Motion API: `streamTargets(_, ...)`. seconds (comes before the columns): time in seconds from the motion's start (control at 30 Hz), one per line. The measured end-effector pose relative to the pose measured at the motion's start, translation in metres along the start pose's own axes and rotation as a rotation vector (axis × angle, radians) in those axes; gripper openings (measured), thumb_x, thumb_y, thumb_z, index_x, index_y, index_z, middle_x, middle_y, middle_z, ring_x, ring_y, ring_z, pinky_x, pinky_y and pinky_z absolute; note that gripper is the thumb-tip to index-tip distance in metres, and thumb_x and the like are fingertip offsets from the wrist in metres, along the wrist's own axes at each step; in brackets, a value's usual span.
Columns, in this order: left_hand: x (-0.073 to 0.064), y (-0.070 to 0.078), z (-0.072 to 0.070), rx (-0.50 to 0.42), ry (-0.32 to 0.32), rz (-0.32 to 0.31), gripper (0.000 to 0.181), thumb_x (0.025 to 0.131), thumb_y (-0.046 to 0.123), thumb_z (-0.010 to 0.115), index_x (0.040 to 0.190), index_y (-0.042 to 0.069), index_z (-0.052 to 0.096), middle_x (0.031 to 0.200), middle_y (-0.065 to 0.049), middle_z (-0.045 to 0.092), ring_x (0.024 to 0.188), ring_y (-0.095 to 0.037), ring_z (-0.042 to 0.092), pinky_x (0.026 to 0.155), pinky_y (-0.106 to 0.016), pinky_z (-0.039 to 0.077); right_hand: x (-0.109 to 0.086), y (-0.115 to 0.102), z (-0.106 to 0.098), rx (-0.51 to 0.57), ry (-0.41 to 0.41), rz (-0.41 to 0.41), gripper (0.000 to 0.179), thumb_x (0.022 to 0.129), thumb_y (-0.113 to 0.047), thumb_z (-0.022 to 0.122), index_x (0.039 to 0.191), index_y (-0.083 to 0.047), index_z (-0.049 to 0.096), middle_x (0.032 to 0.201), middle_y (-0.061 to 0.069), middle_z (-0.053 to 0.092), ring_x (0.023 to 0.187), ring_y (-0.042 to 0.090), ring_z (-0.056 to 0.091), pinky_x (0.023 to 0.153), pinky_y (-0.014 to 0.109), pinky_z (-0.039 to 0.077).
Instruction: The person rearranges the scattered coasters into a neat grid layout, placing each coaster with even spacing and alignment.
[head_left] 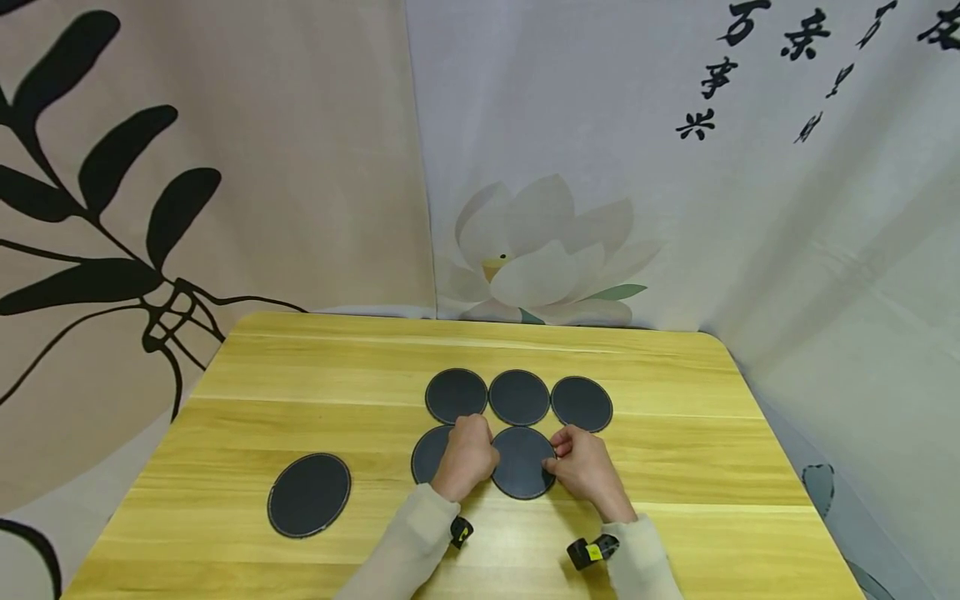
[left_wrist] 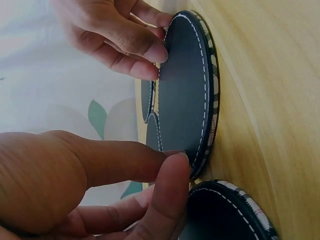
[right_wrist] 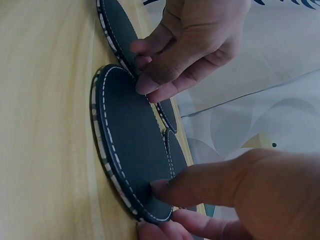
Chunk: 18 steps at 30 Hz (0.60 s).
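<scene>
Between my two hands lies a round black coaster point(head_left: 521, 468) with white stitching and a checked edge. My left hand point(head_left: 468, 457) has thumb and finger at its left rim. From the right, my right hand point(head_left: 588, 468) pinches the opposite rim, its thumb point(right_wrist: 162, 187) on the top face and fingertips at the edge. Just left of this coaster is another black coaster point(head_left: 426, 457), partly hidden behind my left hand. Behind them, three matching coasters form a row: a left one point(head_left: 456, 393), a middle one point(head_left: 519, 397) and a right one point(head_left: 582, 404).
A separate black coaster point(head_left: 309, 496) lies on the left part of the wooden table point(head_left: 720, 467). Printed cloth point(head_left: 322, 150) hangs behind the table's far edge. Each wrist wears a small dark camera, such as the right one point(head_left: 592, 552).
</scene>
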<state>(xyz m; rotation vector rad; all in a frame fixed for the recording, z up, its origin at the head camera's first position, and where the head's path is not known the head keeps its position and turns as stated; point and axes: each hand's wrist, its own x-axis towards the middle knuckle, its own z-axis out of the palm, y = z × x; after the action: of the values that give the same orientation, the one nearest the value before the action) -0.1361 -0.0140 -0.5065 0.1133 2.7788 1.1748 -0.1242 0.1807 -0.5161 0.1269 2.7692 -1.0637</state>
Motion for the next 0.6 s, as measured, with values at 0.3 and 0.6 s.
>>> streamTargets(0.3,0.0,-0.009,-0.008,-0.058,-0.006,0.026,0.012,0.078,-0.011,0.068,0.085,-0.001,0.067,0.075,-0.007,0.062,0.058,-0.012,0.05,0.05,-0.025,0.043,-0.001,-0.001,-0.001,-0.004,-0.015,-0.015,0.03,0.084,-0.019,0.084,0.107,-0.005,0.069,0.093,0.004,0.066,0.082,0.015,0.061,0.075,0.033,0.055)
streamTargets(0.6,0.006,-0.018,-0.03,-0.112,0.006,0.019,0.027,0.088,0.012,0.08,0.11,-0.001,0.071,0.093,-0.01,0.068,0.08,-0.017,0.064,0.07,-0.034,0.056,-0.002,-0.003,-0.001,-0.02,-0.02,-0.114,0.033,0.088,-0.023,0.082,0.115,-0.008,0.069,0.109,0.008,0.065,0.095,0.021,0.065,0.085,0.041,0.058)
